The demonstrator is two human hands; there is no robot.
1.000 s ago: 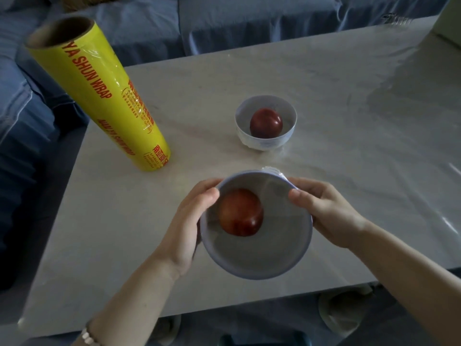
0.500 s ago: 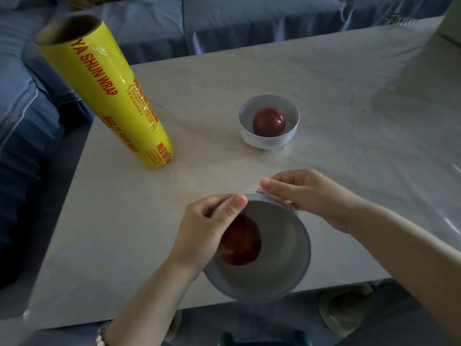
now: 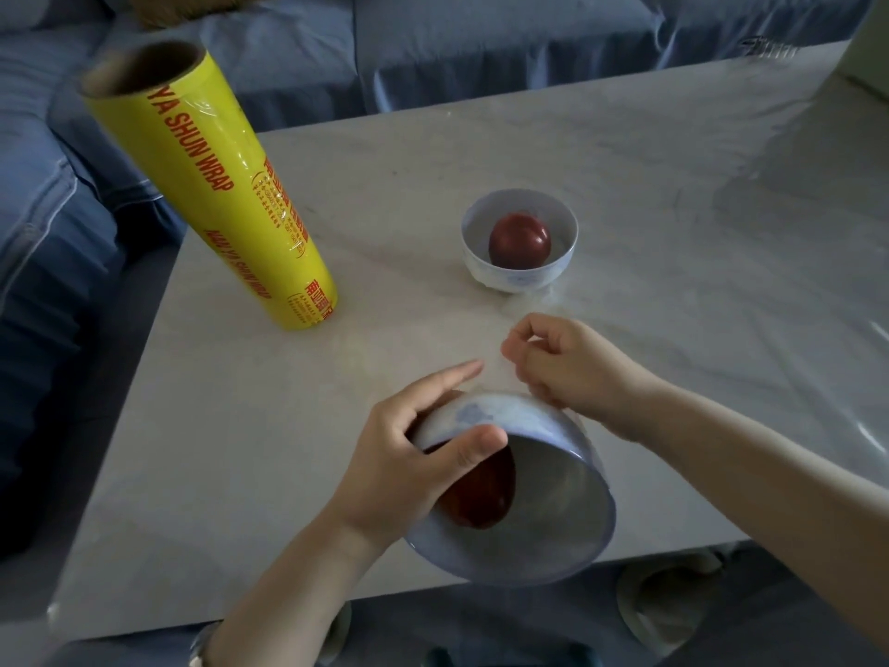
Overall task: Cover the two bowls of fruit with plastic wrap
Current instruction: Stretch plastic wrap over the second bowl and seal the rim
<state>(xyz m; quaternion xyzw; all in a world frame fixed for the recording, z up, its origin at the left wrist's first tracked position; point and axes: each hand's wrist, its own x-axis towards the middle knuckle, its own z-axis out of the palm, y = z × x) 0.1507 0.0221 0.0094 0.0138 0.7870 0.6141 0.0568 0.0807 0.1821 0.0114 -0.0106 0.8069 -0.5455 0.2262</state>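
Fingers [image 3: 452, 375] of the left hand [image 3: 399, 454] are wrapping round the back of the near bowl [image 3: 553, 517], with the thumb [image 3: 474, 445] pressing on its outer wall just under the rim, so this hand is grasping the bowl. The bowl is being held tilted with its mouth facing the wearer. A red apple [image 3: 481, 498] is lying against the lower left inner wall, partly hidden by the thumb. The lower rim is projecting past the near edge of the table [image 3: 288, 474] in this view; whether the bowl is touching the tabletop cannot be told. The right hand [image 3: 572, 368] is sitting just beyond the upper rim with its fingers curled, thumb and forefinger pinching a faint strip of clear film [image 3: 500, 373] that is running down toward the rim. The far bowl [image 3: 519, 281] is standing upright near the table's middle, well apart from both hands, and is holding a second apple [image 3: 519, 240]. The yellow wrap roll [image 3: 216, 185] is standing on end near the left edge. Bare tabletop is showing between the roll and the left hand, and along the left edge. A blue sofa [image 3: 481, 50] is bordering the far and left edges.
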